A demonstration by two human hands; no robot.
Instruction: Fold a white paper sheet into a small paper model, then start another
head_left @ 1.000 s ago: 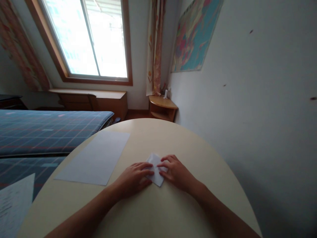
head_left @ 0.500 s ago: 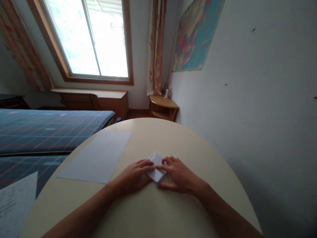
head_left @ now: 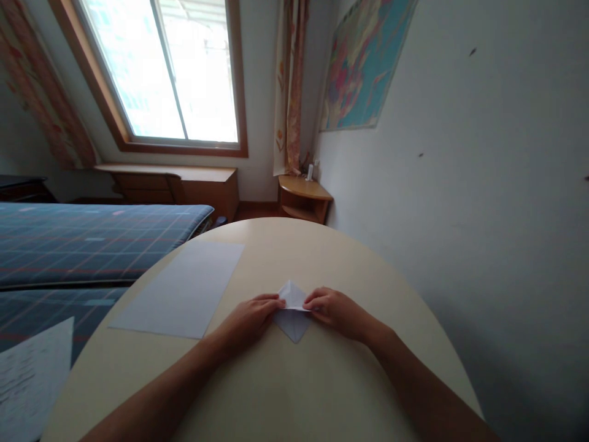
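Observation:
A small folded paper (head_left: 294, 324), white and diamond-shaped, lies on the round table in front of me. A raised flap runs across its middle, and the lower half lies flat toward me. My left hand (head_left: 254, 316) pinches the left corner at the flap, its thumb on top. At the opposite corner, my right hand (head_left: 335, 312) is closed on the paper with thumb and forefinger. The fingers beneath the paper are hidden.
A larger white sheet (head_left: 184, 291) lies on the pale round table (head_left: 285, 393), left of my hands. Beyond the table edge, a printed page (head_left: 34, 374) shows at lower left. A plaid mattress (head_left: 92, 239) stands to the left, and a wall (head_left: 483, 215) to the right.
Both hands have shifted outward to the paper's side corners, uncovering its lower half. The paper's middle flap now stands up along a crosswise fold.

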